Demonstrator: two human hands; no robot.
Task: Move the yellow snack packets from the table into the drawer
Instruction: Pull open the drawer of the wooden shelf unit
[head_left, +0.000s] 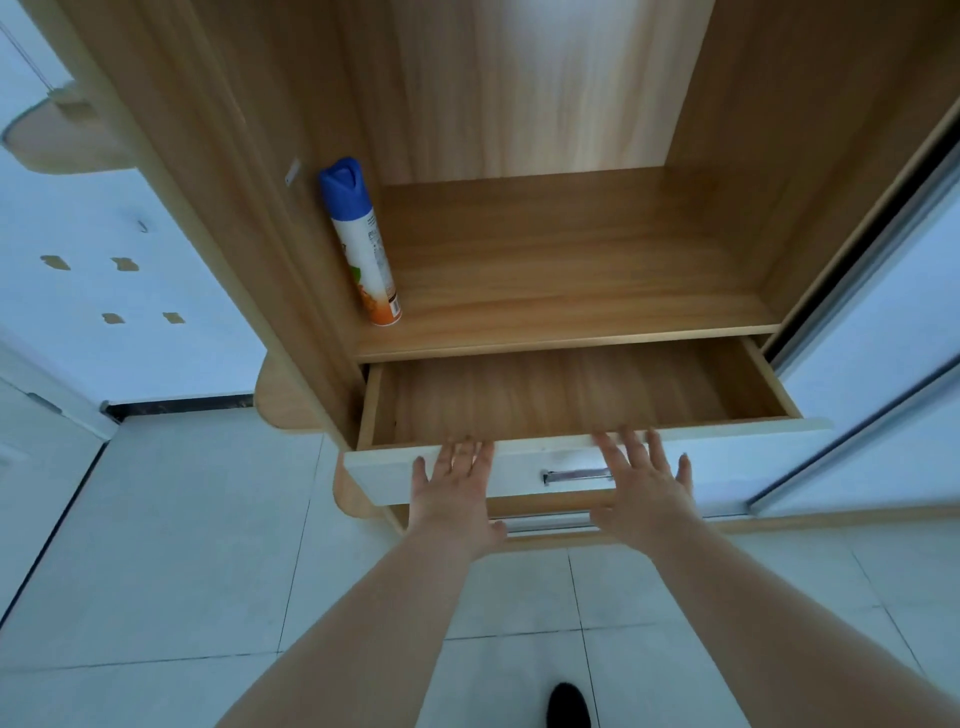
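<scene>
The drawer (566, 400) stands open under the shelf (571, 270). Both hands rest flat on its white front with fingers straight, grasping nothing: left hand (454, 493) at 7 o'clock, right hand (644, 488) at 5. A can (361, 244) stands at 10 o'clock.

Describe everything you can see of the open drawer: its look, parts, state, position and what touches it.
The drawer is pulled out below the cabinet shelf. Its inside is bare wood-grain board. Its front is a white panel with a horizontal metal handle. The left hand and right hand lie flat and open against the front, flanking the handle and reaching the panel's top edge.
</scene>
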